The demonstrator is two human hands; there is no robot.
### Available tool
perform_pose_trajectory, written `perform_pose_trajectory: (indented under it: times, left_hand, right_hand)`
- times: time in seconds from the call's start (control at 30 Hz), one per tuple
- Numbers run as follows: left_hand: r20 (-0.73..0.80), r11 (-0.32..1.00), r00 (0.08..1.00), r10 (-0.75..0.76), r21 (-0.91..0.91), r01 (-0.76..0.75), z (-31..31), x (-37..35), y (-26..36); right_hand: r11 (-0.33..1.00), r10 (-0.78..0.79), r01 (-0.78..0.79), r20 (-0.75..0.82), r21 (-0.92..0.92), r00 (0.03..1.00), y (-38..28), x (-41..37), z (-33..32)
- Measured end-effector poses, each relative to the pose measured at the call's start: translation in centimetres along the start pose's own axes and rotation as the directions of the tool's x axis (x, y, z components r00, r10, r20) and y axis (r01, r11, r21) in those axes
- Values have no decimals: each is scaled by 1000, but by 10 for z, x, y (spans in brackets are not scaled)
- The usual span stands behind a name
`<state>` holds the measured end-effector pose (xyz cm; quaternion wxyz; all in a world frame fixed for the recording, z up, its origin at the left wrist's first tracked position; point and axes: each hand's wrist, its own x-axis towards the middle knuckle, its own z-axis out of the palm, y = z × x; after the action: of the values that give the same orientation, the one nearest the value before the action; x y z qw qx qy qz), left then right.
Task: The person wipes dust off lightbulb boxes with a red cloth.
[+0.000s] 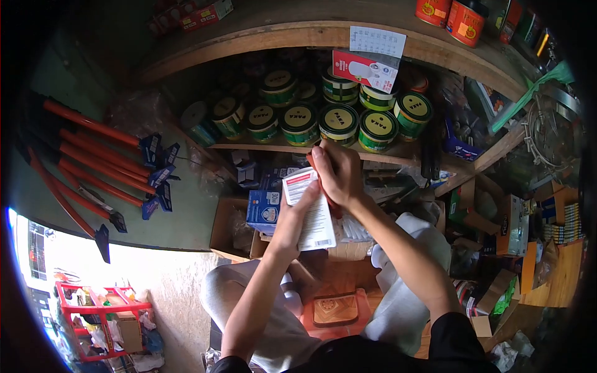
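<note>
My left hand (290, 217) is closed around the lower left part of a white printed card (315, 221) with a red band near its top and a barcode at the bottom. My right hand (339, 174) is closed on a reddish-brown item (314, 163) beside the card's upper right edge; what this item is I cannot make out. Both hands are close together in front of the shelf. Just beyond them stand green cans (337, 122) with yellow lids. A blue box (263, 208) lies left of my left hand.
Orange-handled tools (102, 155) lie on the green surface at left. A wooden shelf edge (273, 36) runs overhead, with a calendar card (377, 42) hanging from it. Opened cardboard boxes (497, 298) stand at right, a red rack (102, 317) at lower left, a red stool (336, 314) below.
</note>
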<state>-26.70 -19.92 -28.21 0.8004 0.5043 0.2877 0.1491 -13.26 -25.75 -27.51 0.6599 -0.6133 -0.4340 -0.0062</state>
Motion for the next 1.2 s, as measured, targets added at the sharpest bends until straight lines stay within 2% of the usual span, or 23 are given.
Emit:
perform_pose_trajectory:
  times: [0.07, 0.1, 0.13, 0.2, 0.27, 0.37, 0.47, 0.53, 0.57, 0.67, 0.7, 0.8, 0.87, 0.93, 1.0, 1.07, 1.13, 1.17, 1.2]
  left_hand:
    - [33, 990, 999, 28, -139, -23, -6, 1, 5]
    - [50, 982, 996, 72, -177, -62, -23, 12, -5]
    - [26, 972, 992, 121, -206, -114, -23, 17, 8]
    - [-198, 935, 945, 261, -191, -298, -32, 26, 18]
    - [-322, 907, 870, 373, -73, -416, -34, 23, 20]
    - [-381, 896, 835, 397, -37, -443, -28, 16, 9]
    - [-368, 852, 786, 497, 32, -523, -19, 10, 7]
    - [-334, 807, 746, 576, 89, -583, -15, 7, 8]
    - [-286, 772, 718, 634, 193, -605, -18, 7, 6]
    - [-26, 599, 641, 767, 384, -702, -16, -1, 0]
    - [-2, 625, 683, 730, 405, -667, -7, -9, 7]
    - [-141, 706, 702, 699, 298, -643, -3, -3, 17]
    - [-290, 776, 722, 628, 169, -607, -14, 11, 19]
    - [-175, 900, 902, 394, -128, -418, -31, 17, 18]
    - [-60, 942, 952, 299, -143, -305, -32, 17, 10]
    - [64, 984, 983, 174, -56, -170, -27, 12, 3]
    - [152, 997, 986, 75, -21, -72, -10, 0, 3]
    - [152, 993, 981, 118, 5, -120, -5, -2, -1]
    - [156, 990, 978, 139, 10, -143, 0, -6, -3]
  right_hand:
    - [993, 14, -27, 111, 114, 994, -12, -13, 4]
    - [996, 12, -30, 219, 80, 976, -21, -19, 3]
    - [996, -83, 73, 249, 49, 965, -23, -26, 7]
    - [994, -110, 102, 315, 42, 943, -31, -34, 10]
    - [998, 15, -30, 251, 56, 968, -24, -35, 17]
    - [983, 164, -174, 132, 62, 978, -11, -29, 19]
    - [955, 294, -295, 104, -5, 950, -10, -26, 16]
    - [953, 300, -301, 27, 21, 953, -10, -24, 19]
    - [952, 304, -304, -13, 37, 952, -9, -23, 21]
    - [857, 515, -510, -78, 72, 854, 3, -17, 17]
    - [822, 568, -565, -19, 74, 823, 0, -16, 13]
    - [982, 181, -176, -66, 70, 981, -11, -21, 16]
    - [985, 155, -160, 75, 66, 985, -24, -28, 15]
    - [994, 90, -99, 157, 51, 984, -28, -28, 8]
    - [1000, -4, -1, 174, 25, 985, -27, -27, 0]
    - [990, -115, 117, 35, -80, 993, -15, -22, -2]
    - [986, -87, 74, -79, -152, 993, -14, -14, -10]
    - [995, -30, 13, -165, -100, 986, -12, -9, -9]
    - [989, 45, -72, -202, -127, 978, -10, -6, -12]
